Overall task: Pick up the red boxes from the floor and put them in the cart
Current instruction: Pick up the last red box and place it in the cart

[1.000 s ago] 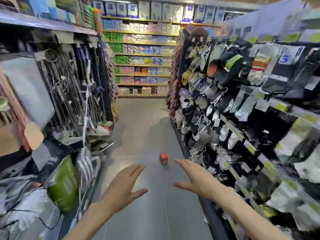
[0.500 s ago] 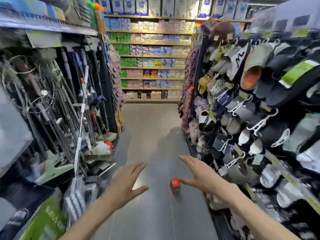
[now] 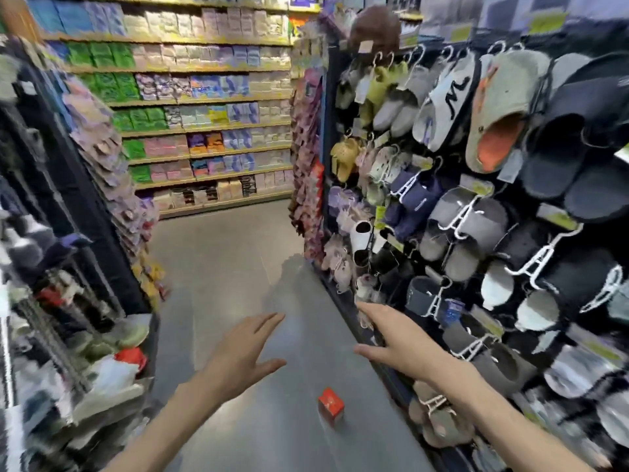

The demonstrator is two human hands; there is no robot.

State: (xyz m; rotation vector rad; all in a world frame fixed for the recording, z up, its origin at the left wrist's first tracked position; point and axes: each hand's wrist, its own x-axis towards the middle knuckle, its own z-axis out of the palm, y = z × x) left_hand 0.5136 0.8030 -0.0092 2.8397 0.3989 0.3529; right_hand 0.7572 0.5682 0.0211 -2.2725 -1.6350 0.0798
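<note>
In a store aisle, a red box (image 3: 331, 406) sits on the grey floor (image 3: 221, 267), near and between two outstretched arms. The left hand (image 3: 238, 352) and right hand (image 3: 398, 342) hover above it, each grip spread and empty. Slippers (image 3: 469, 226) hang on the right rack.

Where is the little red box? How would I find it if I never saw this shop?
Look down the grey floor of the aisle, with hanging slippers on the right. Near the bottom, below and between the left hand and the right hand, sits the red box. It is the only thing lying on the open floor.
</note>
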